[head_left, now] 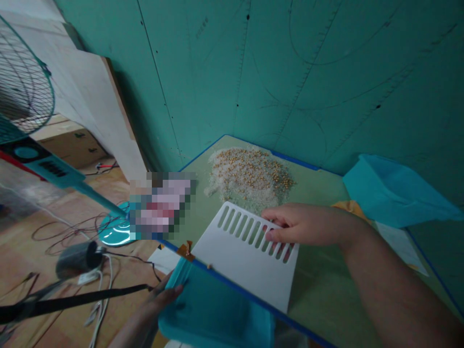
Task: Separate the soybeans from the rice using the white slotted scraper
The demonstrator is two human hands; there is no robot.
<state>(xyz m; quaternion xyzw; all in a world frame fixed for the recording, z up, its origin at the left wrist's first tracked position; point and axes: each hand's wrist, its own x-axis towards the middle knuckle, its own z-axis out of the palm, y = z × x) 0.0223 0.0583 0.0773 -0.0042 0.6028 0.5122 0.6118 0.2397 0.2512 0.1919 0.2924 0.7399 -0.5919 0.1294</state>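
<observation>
My right hand [286,224] grips a white slotted plastic board [242,261] by its slotted end, fingertips showing through the slots. The board lies slanting across the tabletop [322,285] and reaches to its blue front edge. Just beyond the board spreads a pile of white grains mixed with yellow beans [250,174]. Below the table edge, my left hand [163,299] holds a blue plastic tub [217,309] by its left rim, thumb over the side. Part of the tub is hidden under the board and the table edge. A single bean [209,266] sits at the table edge.
A light-blue open bag or container [398,188] lies at the right back against the green wall [224,72]. A standing fan [58,164], a dark cylinder [79,260] and loose cables occupy the floor at left. A blurred-out patch [163,205] covers something beside the table's left edge.
</observation>
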